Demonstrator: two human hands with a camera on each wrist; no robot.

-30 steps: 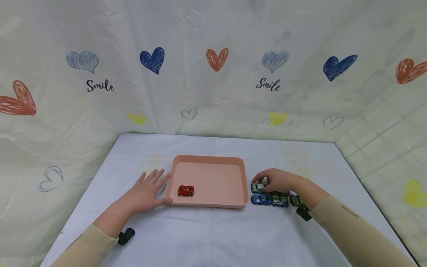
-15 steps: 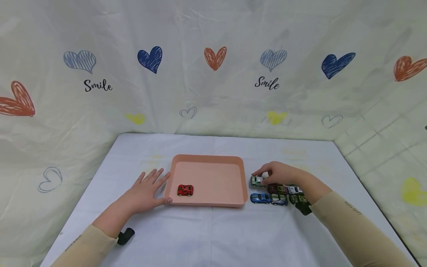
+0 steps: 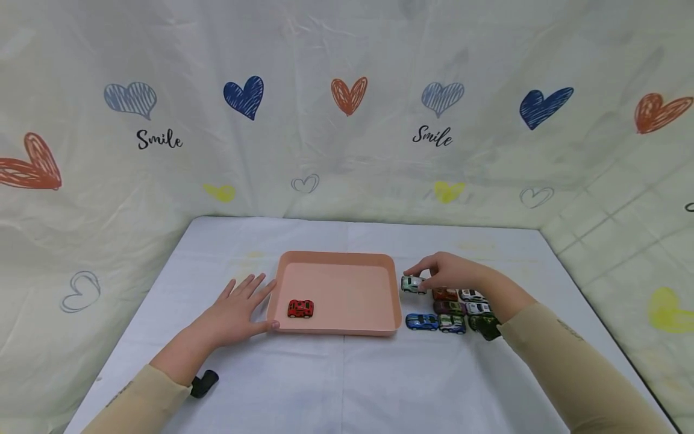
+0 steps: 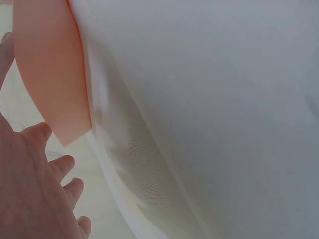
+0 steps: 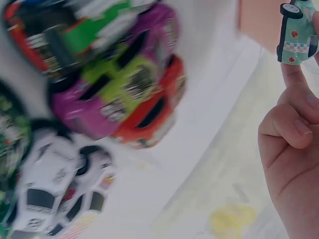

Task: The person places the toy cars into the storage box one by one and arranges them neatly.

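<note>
My right hand (image 3: 452, 270) pinches a mint-green toy car (image 3: 413, 284) just off the right edge of the pink tray (image 3: 347, 259); the right wrist view shows this car (image 5: 297, 42) between thumb and fingers of the hand (image 5: 294, 144). A red toy car (image 3: 300, 308) sits at the left front inside the tray. With fingers spread, my left hand (image 3: 230, 316) touches the tray's left edge; in the left wrist view the hand (image 4: 30, 184) is beside the tray wall (image 4: 55, 69).
Right of the tray, several toy cars stand close together, among them a blue car (image 3: 422, 322), a purple car (image 3: 449, 307) and an orange-red car (image 3: 445, 294). Black wrist devices (image 3: 205, 383) show at both sleeves. A curtain with hearts hangs behind the table.
My right hand has moved back and slightly left with the mint-green car, away from the other cars, which are now more visible. The left hand and the tray have stayed put.
</note>
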